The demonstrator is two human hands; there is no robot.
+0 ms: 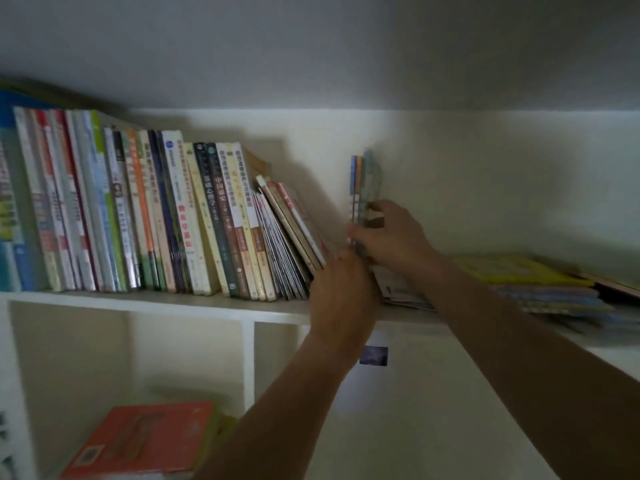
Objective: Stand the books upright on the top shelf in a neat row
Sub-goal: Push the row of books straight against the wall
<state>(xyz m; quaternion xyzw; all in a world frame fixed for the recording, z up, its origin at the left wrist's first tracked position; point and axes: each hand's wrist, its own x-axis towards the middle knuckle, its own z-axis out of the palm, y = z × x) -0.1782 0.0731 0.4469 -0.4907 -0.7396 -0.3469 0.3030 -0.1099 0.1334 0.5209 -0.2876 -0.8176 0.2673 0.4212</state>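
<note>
Blue, orange, teal thin books (362, 188) — upright | right hand (391, 237) fingers grasp them | left hand (341, 292) fingers steady their base

A cream wall (485, 174) rises behind a white shelving unit (248, 358), under a grey ceiling (311, 46). The light is dim and the picture soft. In a lower compartment lies an orange book (145, 441), flat.
</note>
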